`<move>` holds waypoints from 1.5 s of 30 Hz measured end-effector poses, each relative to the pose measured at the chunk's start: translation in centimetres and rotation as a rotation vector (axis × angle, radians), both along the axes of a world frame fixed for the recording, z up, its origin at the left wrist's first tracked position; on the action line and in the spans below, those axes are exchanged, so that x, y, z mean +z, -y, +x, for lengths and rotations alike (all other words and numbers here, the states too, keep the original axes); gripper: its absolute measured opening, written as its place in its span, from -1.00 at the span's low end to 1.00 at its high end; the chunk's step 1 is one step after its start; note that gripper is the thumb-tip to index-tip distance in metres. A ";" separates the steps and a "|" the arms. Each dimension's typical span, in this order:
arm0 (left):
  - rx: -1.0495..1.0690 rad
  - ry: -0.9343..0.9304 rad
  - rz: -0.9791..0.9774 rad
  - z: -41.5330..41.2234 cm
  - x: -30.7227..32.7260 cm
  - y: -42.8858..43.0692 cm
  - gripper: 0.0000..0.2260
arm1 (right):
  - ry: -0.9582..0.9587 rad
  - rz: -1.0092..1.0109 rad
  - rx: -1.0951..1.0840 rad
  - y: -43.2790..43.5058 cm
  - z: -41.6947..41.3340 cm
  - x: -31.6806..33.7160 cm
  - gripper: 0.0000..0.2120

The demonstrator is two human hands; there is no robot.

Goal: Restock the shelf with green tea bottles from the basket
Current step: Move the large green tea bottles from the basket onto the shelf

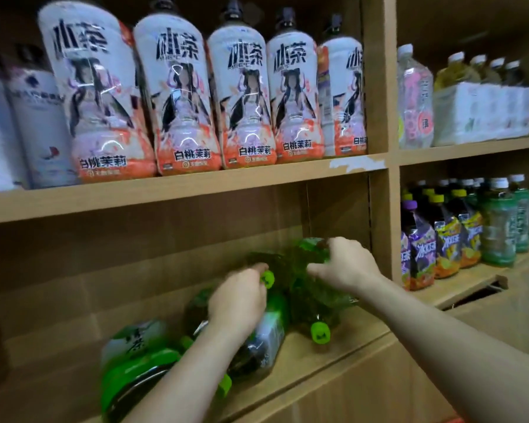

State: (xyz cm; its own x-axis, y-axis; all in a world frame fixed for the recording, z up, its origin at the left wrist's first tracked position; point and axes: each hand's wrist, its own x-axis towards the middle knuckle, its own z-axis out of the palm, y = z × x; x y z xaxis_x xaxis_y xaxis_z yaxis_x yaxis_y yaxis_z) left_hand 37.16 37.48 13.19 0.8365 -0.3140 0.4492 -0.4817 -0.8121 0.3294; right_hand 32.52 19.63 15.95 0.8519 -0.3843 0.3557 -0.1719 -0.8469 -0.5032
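Note:
Several green tea bottles with bright green caps lie on their sides in the lower shelf bay (pixel 333 358). My right hand (pixel 344 264) grips the body of a blurred green tea bottle (pixel 306 270) at the back right of the bay. My left hand (pixel 237 303) rests on another lying bottle (pixel 269 328), fingers curled near a green cap (pixel 268 278). A further bottle (pixel 135 355) with a green and white label lies at the front left. One cap (pixel 320 331) points toward me. The basket is out of sight.
Tall white and orange peach tea bottles (pixel 180 96) fill the shelf above. A wooden upright (pixel 379 209) closes the bay on the right. Beyond it stand purple, yellow and green drink bottles (pixel 458 233). The left part of the lower bay holds nothing.

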 end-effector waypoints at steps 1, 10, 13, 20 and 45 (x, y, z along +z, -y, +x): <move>0.003 -0.018 0.054 0.3 0.2 0.6 -0.57 | 0.029 -0.015 0.013 0.1 0.3 0.0 -0.63; -0.036 -0.140 0.136 -0.3 1.1 2.3 -0.39 | -0.194 -0.413 0.051 2.5 0.2 -1.7 -0.46; -0.068 0.028 0.090 -3.0 -0.3 2.0 -0.40 | -0.100 -0.358 -0.003 2.2 -1.0 -2.3 -0.43; -0.223 0.140 0.331 -6.8 -4.3 3.9 -0.64 | -0.142 -0.292 -0.045 1.5 -4.1 -5.1 -0.21; -0.125 0.039 0.210 -5.4 -6.3 6.5 -0.49 | -0.309 -0.275 0.118 0.5 -6.4 -5.0 -0.38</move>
State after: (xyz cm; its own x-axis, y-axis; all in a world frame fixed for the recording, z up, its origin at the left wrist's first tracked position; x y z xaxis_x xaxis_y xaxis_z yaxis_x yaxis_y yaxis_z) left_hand 31.76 30.99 6.89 0.7688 -0.5038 0.3940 -0.5916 -0.7942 0.1389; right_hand 26.12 19.10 10.97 0.9668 -0.2045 0.1529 -0.1731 -0.9651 -0.1964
